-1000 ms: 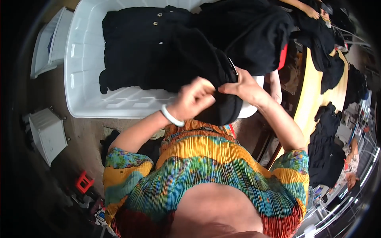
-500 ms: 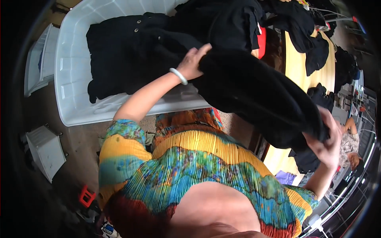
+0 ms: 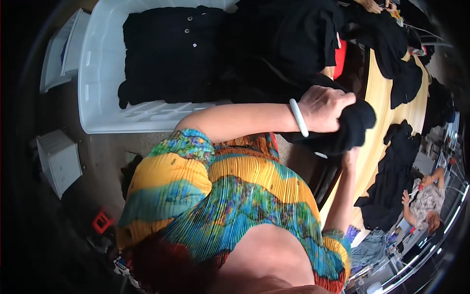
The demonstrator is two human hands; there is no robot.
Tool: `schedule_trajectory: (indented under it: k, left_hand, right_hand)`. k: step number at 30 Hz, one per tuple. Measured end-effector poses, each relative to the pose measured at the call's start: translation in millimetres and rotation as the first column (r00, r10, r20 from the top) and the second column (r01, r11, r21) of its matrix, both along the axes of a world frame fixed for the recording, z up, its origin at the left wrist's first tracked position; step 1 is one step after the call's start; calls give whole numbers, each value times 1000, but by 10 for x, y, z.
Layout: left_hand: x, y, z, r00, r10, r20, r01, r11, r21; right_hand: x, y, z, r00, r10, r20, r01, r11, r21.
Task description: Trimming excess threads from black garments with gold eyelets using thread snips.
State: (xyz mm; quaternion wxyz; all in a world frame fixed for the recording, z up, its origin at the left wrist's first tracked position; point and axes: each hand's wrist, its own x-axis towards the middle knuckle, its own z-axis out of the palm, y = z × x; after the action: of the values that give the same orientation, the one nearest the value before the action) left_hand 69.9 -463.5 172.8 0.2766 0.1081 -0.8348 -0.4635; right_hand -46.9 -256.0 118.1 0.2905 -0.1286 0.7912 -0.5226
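1. Since half a second ago, both hands have come together: the left hand has dropped from the heap and now clutches a bunched black garment just right of the white bin.
2. Under that garment, the right hand is mostly hidden; its grip cannot be told.
3. Inside the bin lies a folded black buttoned shirt.
4. Right of the bin runs a yellow table strewn with dark clothes.
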Motion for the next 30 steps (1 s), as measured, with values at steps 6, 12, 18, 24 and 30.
schedule_trajectory:
  k: [6, 12, 18, 24, 30]
  left_hand:
    - [-117, 164, -1058, 868, -45, 494, 138, 978, -154]
    - [182, -1, -1143, 937, -70, 342, 111, 989, -101]
    - [914, -522, -1521, 948, -179, 262, 197, 980, -42]
    - [1795, -1979, -2844, 484, 377, 790, -445, 883, -148]
    - [2295, -3509, -3546, 72, 516, 854, -611, 699, -371]
  right_hand:
    - [251, 411, -1058, 756, -217, 618, 238, 970, 50]
    - [235, 217, -1036, 823, -436, 365, 382, 899, 213]
    - [520, -863, -393, 911, -5, -412, -7, 1000, -26]
    - [701, -1249, -481, 815, 135, -564, 52, 952, 303]
    - [578, -959, -781, 803, 16, -596, 196, 937, 288]
